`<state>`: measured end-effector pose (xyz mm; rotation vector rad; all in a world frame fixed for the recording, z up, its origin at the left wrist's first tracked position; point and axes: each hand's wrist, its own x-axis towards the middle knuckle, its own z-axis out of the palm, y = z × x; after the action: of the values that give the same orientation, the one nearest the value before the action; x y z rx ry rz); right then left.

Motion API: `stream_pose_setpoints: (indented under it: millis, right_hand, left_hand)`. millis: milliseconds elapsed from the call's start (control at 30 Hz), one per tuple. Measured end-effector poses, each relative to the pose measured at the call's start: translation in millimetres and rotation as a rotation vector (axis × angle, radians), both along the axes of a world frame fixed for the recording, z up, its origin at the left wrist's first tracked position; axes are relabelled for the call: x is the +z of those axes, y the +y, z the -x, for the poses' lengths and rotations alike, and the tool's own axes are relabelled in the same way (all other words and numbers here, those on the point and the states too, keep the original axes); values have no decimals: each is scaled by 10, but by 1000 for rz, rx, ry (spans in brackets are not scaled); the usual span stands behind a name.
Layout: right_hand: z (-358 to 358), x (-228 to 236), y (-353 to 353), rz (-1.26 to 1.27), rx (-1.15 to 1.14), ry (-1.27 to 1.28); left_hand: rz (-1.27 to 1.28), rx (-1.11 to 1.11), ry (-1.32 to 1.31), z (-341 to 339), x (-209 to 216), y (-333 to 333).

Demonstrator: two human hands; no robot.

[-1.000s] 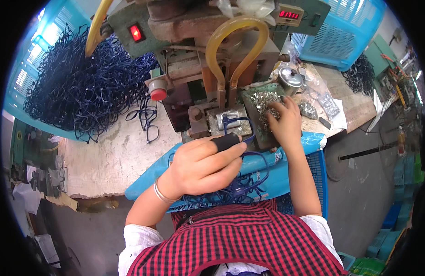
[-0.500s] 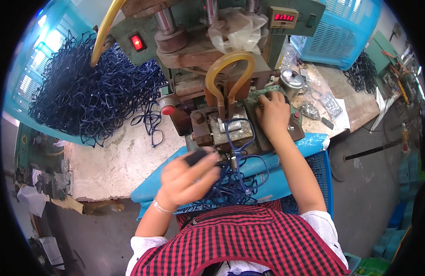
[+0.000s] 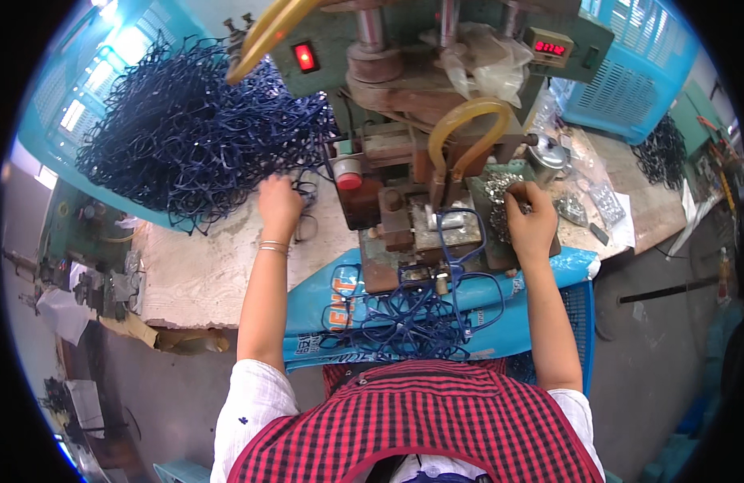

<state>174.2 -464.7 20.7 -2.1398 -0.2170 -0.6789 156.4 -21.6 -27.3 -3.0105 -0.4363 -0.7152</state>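
Left hand (image 3: 279, 205): at the end of an outstretched arm, palm down above the desk (image 3: 195, 282), beside loose spectacle frames (image 3: 307, 191) at the edge of the large heap.
Left grip: fingertips turned away and largely hidden; impossible to tell how far parted, or whether closed on a frame.
Right hand (image 3: 534, 217): over small silvery metal parts (image 3: 497, 189), just right of the press (image 3: 404, 92).
Right grip: thumb and forefinger curved toward each other, tips near the parts; impossible to tell whether pinching one of them.
Blue spectacle frame (image 3: 455, 266): placed at the press, clear of both hands; one lens rim at the silver fixture (image 3: 451, 219), the other nearer the body, above the blue plastic sheet (image 3: 319, 342).
Press fittings: looped yellow tube (image 3: 471, 109), round red button (image 3: 349, 181), lit red switch (image 3: 305, 56), digital counter (image 3: 550, 48).
Blue plastic sheet: along the near edge of the desk, beneath a tangle of blue frames (image 3: 416, 326).
Large heap (image 3: 195, 145): of dark blue frames, within a light-blue basket (image 3: 134, 201) at far left.
Lidded metal pot (image 3: 549, 157): beyond the right hand, beside the press.
Checked apron (image 3: 412, 419): red and black, over white sleeves (image 3: 255, 398).
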Motion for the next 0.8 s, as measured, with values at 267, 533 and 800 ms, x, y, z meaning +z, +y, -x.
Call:
stream_pose_setpoints:
  millis: [267,533,800]
  right_hand:
    - [484,395,-75,-354,175,340]
    - [332,864,556,-336,463,296]
    - [300,865,492,-810,631,401]
  left_hand:
    - [102,-102,84,494,-48,59]
    - [7,-137,-352,594,251,-323]
    - [1335,-794,-752,1111,1460,-1277]
